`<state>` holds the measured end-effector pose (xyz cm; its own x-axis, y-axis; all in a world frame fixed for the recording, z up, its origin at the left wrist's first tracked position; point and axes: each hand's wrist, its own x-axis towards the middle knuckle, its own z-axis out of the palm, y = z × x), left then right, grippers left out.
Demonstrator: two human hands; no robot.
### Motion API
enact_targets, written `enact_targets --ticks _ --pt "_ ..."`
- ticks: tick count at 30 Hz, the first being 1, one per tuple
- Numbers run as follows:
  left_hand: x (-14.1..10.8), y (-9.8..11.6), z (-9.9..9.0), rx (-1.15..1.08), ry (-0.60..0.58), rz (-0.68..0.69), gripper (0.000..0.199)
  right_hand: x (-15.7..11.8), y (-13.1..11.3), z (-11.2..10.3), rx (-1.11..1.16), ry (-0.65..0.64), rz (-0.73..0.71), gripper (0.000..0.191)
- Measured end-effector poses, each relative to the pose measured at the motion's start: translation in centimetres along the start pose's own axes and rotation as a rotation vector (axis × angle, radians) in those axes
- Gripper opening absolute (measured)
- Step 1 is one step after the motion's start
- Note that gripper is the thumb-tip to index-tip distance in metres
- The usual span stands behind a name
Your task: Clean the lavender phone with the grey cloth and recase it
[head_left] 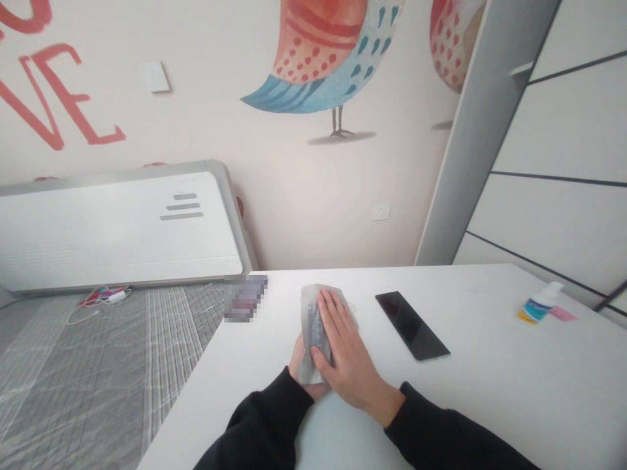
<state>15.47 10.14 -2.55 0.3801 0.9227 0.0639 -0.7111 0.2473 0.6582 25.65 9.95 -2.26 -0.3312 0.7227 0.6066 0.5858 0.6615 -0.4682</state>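
A light grey cloth [310, 370], with a darker blue-grey patterned patch along its middle, is held upright-leaning above the white table. From below and behind it, my left hand [297, 358] supports it; only the thumb-side edge and heel of that hand show, and its fingers are hidden. My right hand [349, 356] lies flat over the cloth's right side, fingers stretched out and the thumb a little apart. Whether something is wrapped inside the cloth I cannot tell. Just right of my hands, a black smartphone [412, 325] rests face up.
On the white table [480, 391] stands a white pump bottle [540, 305] at the right, beside a pink piece [563, 314]. A blurred-out item [245, 298] lies at the left edge. Beyond it are a bed [98, 365] with grey bedding and a white headboard [117, 228].
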Motion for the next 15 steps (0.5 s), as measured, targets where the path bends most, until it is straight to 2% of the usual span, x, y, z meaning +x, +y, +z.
enact_targets --ticks 3,7,10,15 --pt "-0.3 0.7 1.2 0.059 -0.005 -0.030 0.053 0.0 0.1 0.5 0.216 0.092 0.187 0.072" --pt "-0.3 0.2 2.2 0.246 0.051 0.011 0.063 0.3 -0.2 0.1 0.567 0.111 0.359 0.075" --pt "0.2 -0.1 1.4 0.433 0.078 0.061 0.069 0.7 -0.3 -0.4 0.799 0.188 0.481 0.077" --pt "0.8 1.2 0.1 0.729 0.015 0.148 0.067 1.8 0.5 -1.6 1.142 0.325 0.681 0.064"
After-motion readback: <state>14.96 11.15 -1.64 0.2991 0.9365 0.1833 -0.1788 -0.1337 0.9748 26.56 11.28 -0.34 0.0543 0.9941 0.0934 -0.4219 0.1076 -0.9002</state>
